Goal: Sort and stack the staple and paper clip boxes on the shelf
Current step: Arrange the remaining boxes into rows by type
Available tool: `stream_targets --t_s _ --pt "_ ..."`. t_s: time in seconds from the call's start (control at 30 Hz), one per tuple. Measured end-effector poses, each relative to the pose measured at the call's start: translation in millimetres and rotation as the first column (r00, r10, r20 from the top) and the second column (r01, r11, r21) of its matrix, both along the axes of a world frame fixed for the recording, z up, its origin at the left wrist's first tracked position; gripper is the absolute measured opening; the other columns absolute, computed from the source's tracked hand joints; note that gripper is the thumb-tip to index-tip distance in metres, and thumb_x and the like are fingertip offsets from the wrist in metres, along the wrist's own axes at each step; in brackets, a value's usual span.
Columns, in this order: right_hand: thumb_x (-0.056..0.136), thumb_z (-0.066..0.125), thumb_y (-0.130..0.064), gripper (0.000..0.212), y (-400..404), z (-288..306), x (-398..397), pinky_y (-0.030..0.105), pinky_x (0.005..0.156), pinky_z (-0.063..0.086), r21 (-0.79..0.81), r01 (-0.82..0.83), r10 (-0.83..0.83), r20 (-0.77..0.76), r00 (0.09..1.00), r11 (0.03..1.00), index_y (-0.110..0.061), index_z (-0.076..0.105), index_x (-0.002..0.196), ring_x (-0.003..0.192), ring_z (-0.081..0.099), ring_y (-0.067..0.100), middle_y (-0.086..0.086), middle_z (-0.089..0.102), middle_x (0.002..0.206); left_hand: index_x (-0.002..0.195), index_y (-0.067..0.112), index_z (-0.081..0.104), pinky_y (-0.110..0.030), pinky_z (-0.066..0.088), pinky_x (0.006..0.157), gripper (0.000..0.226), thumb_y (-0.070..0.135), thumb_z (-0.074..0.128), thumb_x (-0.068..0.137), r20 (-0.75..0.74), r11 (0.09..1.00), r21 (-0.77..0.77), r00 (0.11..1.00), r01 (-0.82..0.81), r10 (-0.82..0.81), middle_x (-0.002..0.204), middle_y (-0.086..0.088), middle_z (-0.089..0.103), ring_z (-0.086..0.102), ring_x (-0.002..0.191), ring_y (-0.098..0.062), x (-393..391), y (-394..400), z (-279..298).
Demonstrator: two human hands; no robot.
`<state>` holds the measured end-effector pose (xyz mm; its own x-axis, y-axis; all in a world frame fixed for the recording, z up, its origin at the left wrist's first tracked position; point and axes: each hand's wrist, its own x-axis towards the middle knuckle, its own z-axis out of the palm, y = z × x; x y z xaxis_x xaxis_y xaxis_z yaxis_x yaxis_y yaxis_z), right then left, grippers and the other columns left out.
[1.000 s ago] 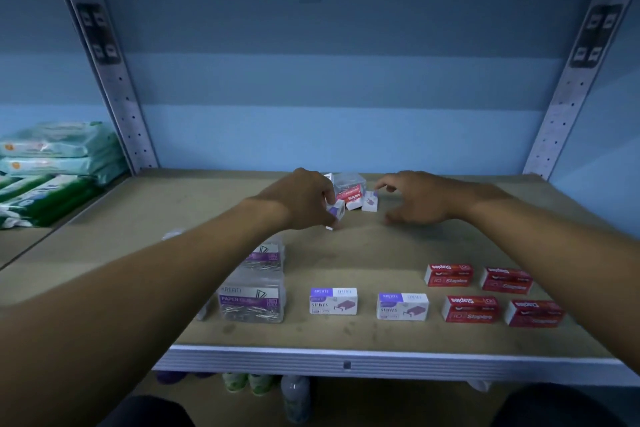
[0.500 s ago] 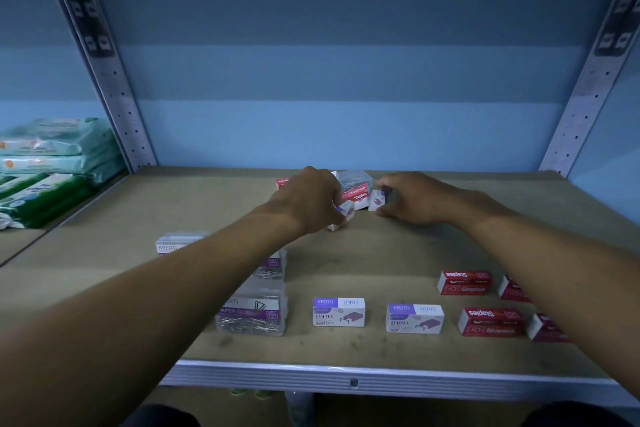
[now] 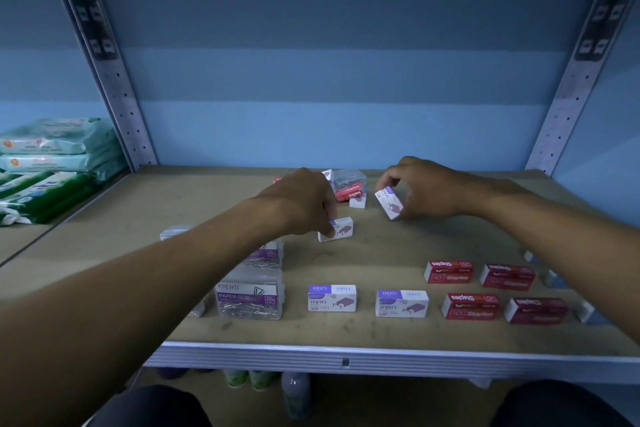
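My left hand (image 3: 304, 204) pinches a small white and purple staple box (image 3: 337, 229) just above the shelf board (image 3: 346, 260). My right hand (image 3: 429, 191) holds another white and purple staple box (image 3: 389, 203), tilted on end. Behind them is a mixed pile (image 3: 348, 185) with a red staple box and a clear clip box. Two white staple boxes (image 3: 331, 298) (image 3: 401, 303) lie in the front row. Red staple boxes (image 3: 448, 271) (image 3: 471, 306) lie to the right. Clear paper clip boxes (image 3: 249, 298) sit at the front left, partly hidden by my left arm.
Green and white wipe packs (image 3: 52, 163) are stacked on the neighbouring shelf at left. Perforated metal uprights (image 3: 104, 62) (image 3: 581, 73) frame the bay. The shelf's front lip (image 3: 346, 359) runs below, with bottles (image 3: 294, 388) on the level underneath.
Both hands have drawn back from the rear pile, each bringing out a white and purple staple box. The left box has come toward me; the right one is lifted and tilted.
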<state>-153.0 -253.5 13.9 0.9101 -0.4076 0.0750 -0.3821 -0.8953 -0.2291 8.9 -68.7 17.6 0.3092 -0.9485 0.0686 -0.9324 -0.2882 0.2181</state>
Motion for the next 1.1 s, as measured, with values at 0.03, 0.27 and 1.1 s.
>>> stream_targets --t_s 0.03,0.27,1.1 --pt "0.079 0.081 -0.02 0.044 3 3 -4 0.015 0.067 0.036 0.002 -0.026 0.026 -0.011 1.0 1.0 -0.034 0.064 0.117 0.076 0.053 -0.008 -0.008 0.053 0.113 0.085 0.025 0.077 -0.029 0.056 0.078 0.014 0.027 0.083 0.073 -0.011 1.0 0.012 1.0 0.005 -0.005 0.083 0.01 0.07 0.067 0.084 -0.011 -2 2 1" --pt "0.086 0.068 -0.009 0.05 23 20 -19 0.028 0.079 0.05 -0.025 -0.112 0.107 -0.149 0.983 0.993 -0.049 0.062 0.116 0.087 0.055 0.0 -0.016 0.061 0.109 0.088 0.025 0.077 -0.033 0.057 0.083 0.017 0.027 0.084 0.073 -0.04 0.998 0.045 0.998 0.041 -0.039 0.082 0.01 0.071 0.067 0.084 -0.009 -10 13 6" --pt "0.086 0.074 -0.034 0.032 56 9 -24 0.026 0.086 0.048 0.142 0.176 -0.162 -0.104 0.981 0.974 -0.031 0.071 0.118 0.103 0.062 0.01 -0.01 0.067 0.113 0.095 0.027 0.076 -0.022 0.053 0.079 0.022 0.029 0.083 0.074 -0.232 1.0 -0.015 0.972 0.026 -0.029 0.091 0.014 0.073 0.065 0.084 -0.001 -15 20 0"
